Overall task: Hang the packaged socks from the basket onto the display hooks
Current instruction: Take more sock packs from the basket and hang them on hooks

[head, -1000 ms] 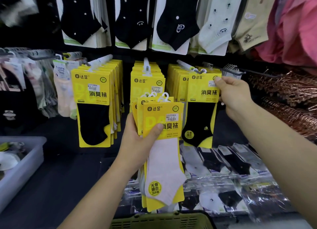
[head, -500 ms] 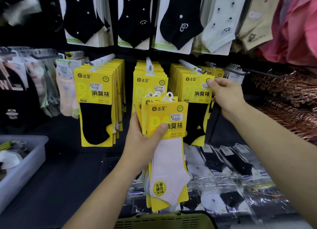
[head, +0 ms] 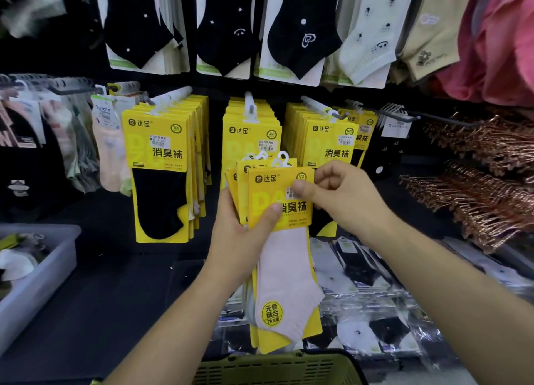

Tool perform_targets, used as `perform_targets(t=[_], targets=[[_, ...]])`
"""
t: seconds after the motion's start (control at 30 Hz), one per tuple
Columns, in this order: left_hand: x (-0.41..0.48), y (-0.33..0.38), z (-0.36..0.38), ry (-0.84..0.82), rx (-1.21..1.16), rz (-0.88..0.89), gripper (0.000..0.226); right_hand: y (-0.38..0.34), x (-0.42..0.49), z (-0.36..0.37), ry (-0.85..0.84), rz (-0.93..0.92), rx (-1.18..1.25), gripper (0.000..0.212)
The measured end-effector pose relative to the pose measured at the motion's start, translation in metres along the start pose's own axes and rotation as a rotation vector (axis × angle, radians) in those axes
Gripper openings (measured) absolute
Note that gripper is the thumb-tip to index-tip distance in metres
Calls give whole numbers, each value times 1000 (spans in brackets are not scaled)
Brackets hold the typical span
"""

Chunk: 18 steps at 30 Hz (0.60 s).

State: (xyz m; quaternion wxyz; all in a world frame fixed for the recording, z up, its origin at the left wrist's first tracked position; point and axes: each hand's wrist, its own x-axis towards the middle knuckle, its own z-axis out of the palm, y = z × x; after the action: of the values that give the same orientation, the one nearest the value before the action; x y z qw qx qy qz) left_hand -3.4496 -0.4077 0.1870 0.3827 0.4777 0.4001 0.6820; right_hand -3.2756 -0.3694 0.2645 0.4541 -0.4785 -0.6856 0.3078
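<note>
At the far left a grey bin [head: 43, 269] sits on the dark tabletop [head: 115, 298], apart from the work. Beside it the left display hook [head: 170, 98] carries a full row of black-sock packs [head: 157, 168], hung by their white loops so the printed fronts face the shopper.

The left hand [head: 242, 234] grips a fanned bundle of packaged socks [head: 286, 269] around the cardboard headers, with the thumb across the front and the loops pointing up. I judge it acts as a holder so that packs can be peeled off one at a time. The green basket [head: 277, 367] shows its rim at the bottom edge, under the bundle. Behind the bundle, the middle display hook [head: 250, 107] is well loaded.

The right hand [head: 341, 197] pinches the upper right corner of the front pack [head: 267, 192], thumb on its face, probably to separate it for hanging. Further right, the right display hook [head: 320, 107] holds more yellow packs.
</note>
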Motion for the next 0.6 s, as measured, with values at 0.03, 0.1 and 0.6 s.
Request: perform_targets(t=[0.03,0.1,0.6], targets=[[0,0,1,0,-3,-8,59,2,-2,1,1,13,16,51],[-1,-2,1,0,-16,-39,64,6,-3,1,-12,54,73,38],[-4,-11,1,-42,161,-57,51,3,2,-26,-14,-96,100,3]])
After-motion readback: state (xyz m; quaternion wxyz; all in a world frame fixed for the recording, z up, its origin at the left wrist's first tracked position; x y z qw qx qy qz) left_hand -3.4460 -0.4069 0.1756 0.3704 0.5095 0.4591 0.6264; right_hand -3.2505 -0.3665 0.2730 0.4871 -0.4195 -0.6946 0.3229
